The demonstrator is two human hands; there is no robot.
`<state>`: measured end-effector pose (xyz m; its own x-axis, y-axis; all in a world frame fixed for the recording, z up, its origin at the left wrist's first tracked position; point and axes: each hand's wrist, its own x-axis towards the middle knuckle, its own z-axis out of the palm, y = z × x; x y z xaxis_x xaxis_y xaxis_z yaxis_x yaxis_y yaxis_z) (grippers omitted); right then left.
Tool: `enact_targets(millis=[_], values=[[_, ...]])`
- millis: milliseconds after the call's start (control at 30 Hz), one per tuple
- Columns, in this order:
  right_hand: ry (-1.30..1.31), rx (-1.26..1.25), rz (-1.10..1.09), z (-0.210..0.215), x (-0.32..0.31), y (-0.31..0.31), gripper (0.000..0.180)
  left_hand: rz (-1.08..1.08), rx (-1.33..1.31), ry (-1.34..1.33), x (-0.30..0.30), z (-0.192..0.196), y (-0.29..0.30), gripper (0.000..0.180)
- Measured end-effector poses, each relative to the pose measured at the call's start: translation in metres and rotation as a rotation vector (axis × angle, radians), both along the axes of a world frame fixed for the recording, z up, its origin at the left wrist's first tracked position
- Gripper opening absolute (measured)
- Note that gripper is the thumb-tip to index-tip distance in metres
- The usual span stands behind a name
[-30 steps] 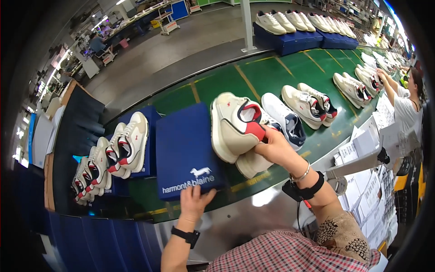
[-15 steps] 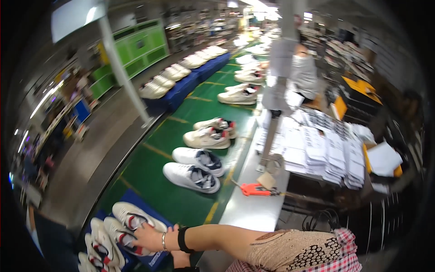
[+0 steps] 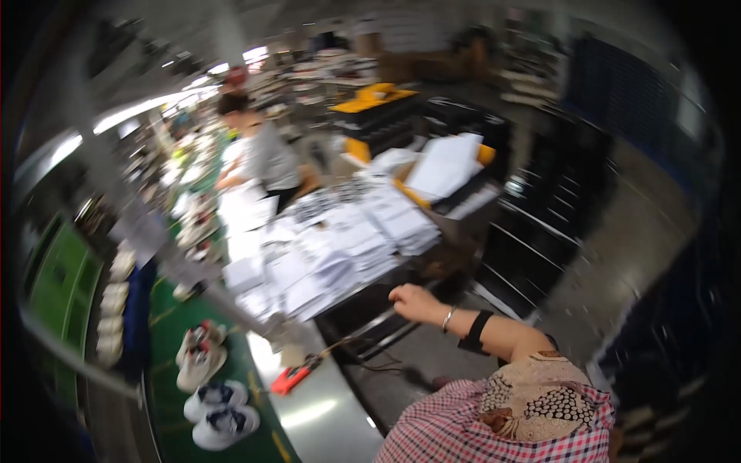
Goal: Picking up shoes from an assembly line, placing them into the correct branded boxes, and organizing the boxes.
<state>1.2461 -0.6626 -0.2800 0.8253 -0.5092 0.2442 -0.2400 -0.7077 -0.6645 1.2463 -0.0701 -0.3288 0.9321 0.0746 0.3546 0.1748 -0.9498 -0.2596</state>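
Note:
My right hand (image 3: 417,303), with a bracelet at the wrist and a black band on the forearm, is held out over a dark gap. Its fingers are loosely bent and apart, and I see nothing in them. Nearest to it are stacks of white printed sheets (image 3: 332,270) on a bench, close but apart from the hand. My left hand is out of view. A white pair of sneakers with dark lining (image 3: 224,426) and a cream pair with red lining (image 3: 202,363) stand on the green conveyor belt (image 3: 166,390).
A metal ledge (image 3: 332,428) runs beside the belt, with an orange-red hand tool (image 3: 295,376) on it. Black crates (image 3: 532,224) and a yellow-edged box (image 3: 370,100) stand beyond the sheets. A co-worker (image 3: 266,154) works farther along the line. Cream shoes line a blue shelf (image 3: 139,309).
The view has swung right. My right hand has left the cream shoes on the belt and moved over near the paper stacks; my left hand has gone out of view.

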Motion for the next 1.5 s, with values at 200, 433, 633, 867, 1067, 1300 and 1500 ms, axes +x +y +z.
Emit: enact_targets(millis=[200,433,633,867,1067,1300,1500], values=[[0.205,0.141,-0.559,-0.028,-0.173,-0.112,0.023,0.180,-0.188,0.055,0.021,-0.001,-0.044,0.036],[0.202,0.413,-0.735,-0.049,-0.276,-0.202,0.025,-0.241,0.127,-0.409,0.019,-0.096,-0.057,0.045],[0.163,0.474,-0.697,-0.048,-0.321,-0.305,0.027,-0.324,0.141,-0.310,-0.014,-0.118,-0.165,0.044],[-0.097,0.517,-0.878,-0.054,-0.452,-0.392,0.026,-0.575,0.168,-0.137,-0.005,-0.119,-0.307,0.044],[-0.335,0.650,-1.233,-0.042,-0.585,-0.381,0.016,-0.782,0.288,0.029,0.025,-0.088,-0.360,0.043],[-0.313,0.822,-1.409,-0.053,-0.653,-0.345,0.010,-1.072,0.118,0.167,0.031,-0.171,-0.584,0.042],[-0.348,0.671,-1.437,-0.026,-0.661,-0.394,0.014,-1.170,0.031,0.298,-0.010,-0.201,-0.682,0.041]])
